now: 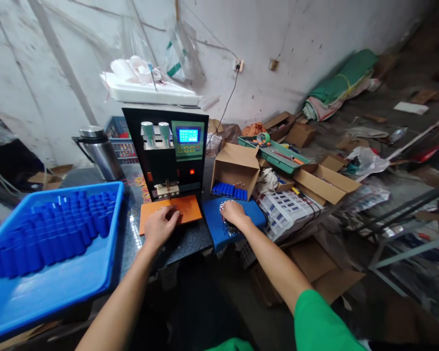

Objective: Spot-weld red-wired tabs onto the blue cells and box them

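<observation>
**Two hands working at the front of a black bench machine**

Green sleeve cloth point(316, 321) is filling the bottom edge of the view, and from it the right forearm is reaching up to the right hand point(234, 213), which is resting knuckles-up on a blue rectangular pad point(219, 229) just right of the black box-shaped machine with a small lit blue screen point(170, 151). Its fingers are curling down over a heap of small shiny metal pieces point(227, 225); whether they are pinching any I cannot tell. Those pieces are looking thin, light and slippery, likely springy strip that would bend if squeezed, so they would be best picked singly by the edges with fingertips.

The left hand point(161, 225) is lying on the flat orange plate point(170, 210) touching the machine's front, fingers loosely bent and pressing something small against the plate, though what it has is hidden under the hand.

Left of the machine, a large blue plastic tray point(58, 287) is holding rows of upright blue cylinders point(51, 229); these are appearing rigid, smooth-skinned and fairly dense, easy to grip around the middle but prone to rolling or toppling. Behind the pad, right of the machine, an open brown cardboard box point(236, 170) is showing more blue cylinders lying side by side. A steel kettle point(100, 151) is standing behind the tray, left of the machine
</observation>
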`<move>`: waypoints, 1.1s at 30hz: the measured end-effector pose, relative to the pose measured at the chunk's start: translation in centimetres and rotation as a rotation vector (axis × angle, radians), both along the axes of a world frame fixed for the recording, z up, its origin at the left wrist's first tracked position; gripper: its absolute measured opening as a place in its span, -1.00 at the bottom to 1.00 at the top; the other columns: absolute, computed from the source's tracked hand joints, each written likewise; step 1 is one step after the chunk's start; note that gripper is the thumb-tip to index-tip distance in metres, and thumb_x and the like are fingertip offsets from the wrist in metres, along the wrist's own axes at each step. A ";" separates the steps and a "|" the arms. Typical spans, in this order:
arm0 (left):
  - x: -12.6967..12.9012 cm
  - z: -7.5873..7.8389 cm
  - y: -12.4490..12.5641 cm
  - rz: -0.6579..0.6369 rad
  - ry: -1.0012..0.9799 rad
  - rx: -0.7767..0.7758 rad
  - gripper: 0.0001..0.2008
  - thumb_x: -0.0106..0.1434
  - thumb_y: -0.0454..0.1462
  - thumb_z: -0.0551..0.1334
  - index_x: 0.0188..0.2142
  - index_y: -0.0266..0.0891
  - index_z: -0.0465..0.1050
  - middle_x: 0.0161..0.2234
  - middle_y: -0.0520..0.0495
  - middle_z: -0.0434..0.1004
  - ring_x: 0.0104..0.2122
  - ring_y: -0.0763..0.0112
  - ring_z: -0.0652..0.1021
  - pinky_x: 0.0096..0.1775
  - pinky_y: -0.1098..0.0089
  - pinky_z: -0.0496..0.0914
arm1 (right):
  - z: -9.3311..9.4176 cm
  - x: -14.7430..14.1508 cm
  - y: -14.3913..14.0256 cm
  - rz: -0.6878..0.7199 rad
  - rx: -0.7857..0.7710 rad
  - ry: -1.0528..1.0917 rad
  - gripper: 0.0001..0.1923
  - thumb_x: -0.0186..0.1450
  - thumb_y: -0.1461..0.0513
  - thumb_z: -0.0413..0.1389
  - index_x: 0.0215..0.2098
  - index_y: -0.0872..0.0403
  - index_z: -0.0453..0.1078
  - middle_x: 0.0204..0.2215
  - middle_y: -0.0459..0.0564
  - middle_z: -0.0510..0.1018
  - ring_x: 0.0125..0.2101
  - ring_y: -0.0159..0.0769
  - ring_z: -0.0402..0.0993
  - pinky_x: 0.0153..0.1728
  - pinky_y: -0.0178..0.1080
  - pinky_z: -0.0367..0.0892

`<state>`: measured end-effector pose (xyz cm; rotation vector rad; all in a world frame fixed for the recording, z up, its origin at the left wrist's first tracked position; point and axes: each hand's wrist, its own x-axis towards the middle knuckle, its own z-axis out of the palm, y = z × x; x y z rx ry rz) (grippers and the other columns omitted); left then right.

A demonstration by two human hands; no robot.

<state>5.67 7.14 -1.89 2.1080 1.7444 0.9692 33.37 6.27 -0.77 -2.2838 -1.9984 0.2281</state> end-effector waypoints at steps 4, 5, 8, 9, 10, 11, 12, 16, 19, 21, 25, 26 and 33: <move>0.1 0.2 -0.2 0.010 0.011 -0.011 -0.54 0.26 0.03 0.10 -0.06 -0.18 0.55 -0.20 -0.10 0.65 -0.21 0.18 0.58 -0.22 0.32 0.37 | -0.5 -0.7 0.0 -0.078 -0.045 0.027 -0.68 0.28 0.24 0.11 -0.03 0.13 0.53 -0.09 0.28 0.61 -0.03 -0.06 0.54 -0.07 -0.21 0.34; 0.1 0.2 -0.2 0.010 0.012 -0.011 -0.54 0.26 0.02 0.09 -0.06 -0.18 0.55 -0.20 -0.10 0.65 -0.21 0.18 0.58 -0.22 0.32 0.37 | -0.7 -0.7 0.0 -0.100 -0.044 0.042 -0.67 0.27 0.25 0.11 -0.02 0.13 0.53 -0.08 0.28 0.61 -0.03 -0.06 0.54 -0.07 -0.20 0.34; 0.2 0.3 -0.3 0.010 0.012 -0.004 -0.56 0.27 0.01 0.09 -0.07 -0.17 0.55 -0.19 -0.09 0.65 -0.23 0.20 0.58 -0.22 0.34 0.37 | -1.2 -0.3 0.1 -0.142 0.004 0.105 -0.72 0.26 0.25 0.09 -0.12 0.11 0.57 -0.14 0.27 0.63 -0.10 -0.05 0.57 -0.13 -0.19 0.36; 0.2 0.4 -0.3 0.009 0.012 -0.002 -0.57 0.27 0.00 0.09 -0.07 -0.17 0.55 -0.19 -0.09 0.65 -0.23 0.20 0.58 -0.22 0.34 0.37 | -1.4 -0.1 0.1 -0.142 0.034 0.141 -0.76 0.25 0.24 0.10 -0.20 0.10 0.59 -0.20 0.24 0.65 -0.14 -0.06 0.58 -0.18 -0.20 0.36; 0.2 0.4 -0.4 0.008 0.012 -0.001 -0.57 0.27 0.00 0.10 -0.07 -0.17 0.55 -0.19 -0.09 0.65 -0.23 0.20 0.58 -0.21 0.34 0.37 | -1.6 0.3 0.1 -0.131 0.067 0.190 -0.81 0.23 0.23 0.12 -0.30 0.08 0.59 -0.28 0.19 0.66 -0.20 -0.07 0.59 -0.23 -0.22 0.36; 0.2 0.4 -0.4 0.008 0.012 -0.002 -0.57 0.28 0.00 0.10 -0.07 -0.17 0.56 -0.19 -0.09 0.65 -0.22 0.20 0.58 -0.21 0.34 0.37 | -1.8 0.6 0.2 -0.108 0.104 0.256 -0.84 0.21 0.22 0.14 -0.41 0.06 0.57 -0.38 0.13 0.66 -0.27 -0.11 0.58 -0.29 -0.25 0.34; 0.2 0.4 -0.4 0.009 0.014 -0.002 -0.57 0.28 -0.01 0.10 -0.07 -0.17 0.56 -0.19 -0.10 0.65 -0.21 0.19 0.58 -0.21 0.33 0.37 | -2.0 0.9 0.3 -0.079 0.148 0.342 -0.83 0.19 0.21 0.15 -0.50 0.06 0.54 -0.48 0.07 0.63 -0.34 -0.15 0.57 -0.34 -0.27 0.32; 0.3 0.5 -0.5 0.013 0.015 0.003 -0.58 0.28 -0.02 0.10 -0.07 -0.17 0.56 -0.19 -0.10 0.65 -0.21 0.19 0.58 -0.20 0.33 0.37 | -2.3 1.6 0.6 -0.018 0.359 0.821 -0.70 0.14 0.07 0.16 -0.64 0.07 0.42 -0.72 -0.13 0.42 -0.57 -0.32 0.39 -0.53 -0.35 0.20; 0.3 0.5 -0.6 0.012 0.001 -0.001 -0.58 0.27 -0.01 0.11 -0.08 -0.19 0.56 -0.20 -0.11 0.65 -0.23 0.19 0.58 -0.22 0.33 0.37 | -1.8 1.4 0.6 -0.072 0.460 1.159 -0.65 0.09 -0.02 0.21 -0.59 0.08 0.42 -0.77 -0.22 0.29 -0.68 -0.43 0.19 -0.62 -0.37 0.08; 0.2 0.5 -0.5 0.004 -0.016 0.003 -0.57 0.26 -0.01 0.11 -0.09 -0.20 0.57 -0.20 -0.11 0.65 -0.23 0.20 0.59 -0.22 0.33 0.38 | -1.2 1.0 0.5 -0.109 0.499 1.326 -0.65 0.06 -0.04 0.25 -0.53 0.09 0.43 -0.77 -0.26 0.24 -0.71 -0.47 0.10 -0.65 -0.38 0.02; -0.2 0.3 -0.3 -0.050 -0.079 0.009 -0.56 0.26 0.01 0.12 -0.11 -0.23 0.57 -0.20 -0.12 0.64 -0.26 0.23 0.58 -0.20 0.33 0.39 | -0.2 0.0 0.1 -0.156 0.554 1.553 -0.62 0.02 -0.03 0.30 -0.43 0.10 0.43 -0.76 -0.29 0.22 -0.72 -0.51 0.05 -0.69 -0.40 -0.05; -0.3 0.3 -0.3 -0.070 -0.110 0.003 -0.55 0.25 0.02 0.12 -0.11 -0.24 0.57 -0.20 -0.12 0.64 -0.26 0.24 0.58 -0.20 0.33 0.40 | 0.0 -0.4 0.0 -0.153 0.560 1.589 -0.62 0.02 -0.03 0.30 -0.43 0.10 0.42 -0.76 -0.29 0.22 -0.72 -0.52 0.05 -0.69 -0.41 -0.07; 1.6 1.2 -3.5 -0.226 -0.482 -0.081 -0.55 0.20 0.06 0.23 -0.16 -0.25 0.59 -0.21 -0.12 0.65 -0.26 0.25 0.60 -0.17 0.31 0.47 | 1.2 -5.6 -2.1 -0.047 0.496 1.771 -0.64 0.04 0.01 0.32 -0.44 0.09 0.40 -0.73 -0.29 0.21 -0.70 -0.54 0.07 -0.70 -0.43 -0.08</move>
